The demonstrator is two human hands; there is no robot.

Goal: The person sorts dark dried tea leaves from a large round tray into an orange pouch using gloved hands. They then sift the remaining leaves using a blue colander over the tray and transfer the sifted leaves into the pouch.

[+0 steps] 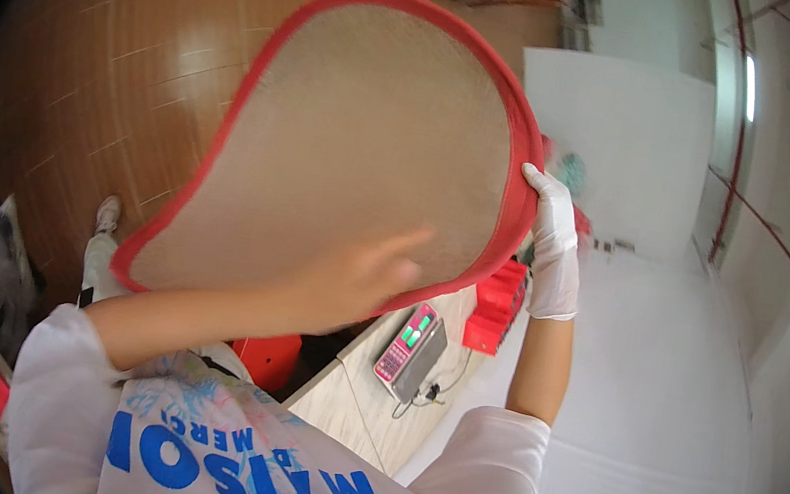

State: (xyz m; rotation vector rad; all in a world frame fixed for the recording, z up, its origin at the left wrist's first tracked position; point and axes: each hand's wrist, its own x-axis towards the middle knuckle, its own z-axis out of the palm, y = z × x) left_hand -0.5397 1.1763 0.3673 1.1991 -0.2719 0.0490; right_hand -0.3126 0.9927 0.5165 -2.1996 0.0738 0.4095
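Note:
A large panel of pale mesh (373, 130) with a red fabric-bound rim is held up in front of me, bent into a curve. My right hand (552, 235), in a white glove, grips its rim at the right side, the thumb over the red binding. My bare left hand (360, 276) is blurred in front of the lower part of the mesh. Its index finger points to the right and it holds nothing; whether it touches the mesh I cannot tell.
Below the panel, a pale wood-grain table (349, 411) carries a digital weighing scale (407, 351) with a lit display, a cable and a red box (494, 314). A red stool-like object (267, 359) is beside the table. A plastic bag (2, 267) lies at left on the brown tiled floor (157, 54). A white wall (652, 359) rises at right.

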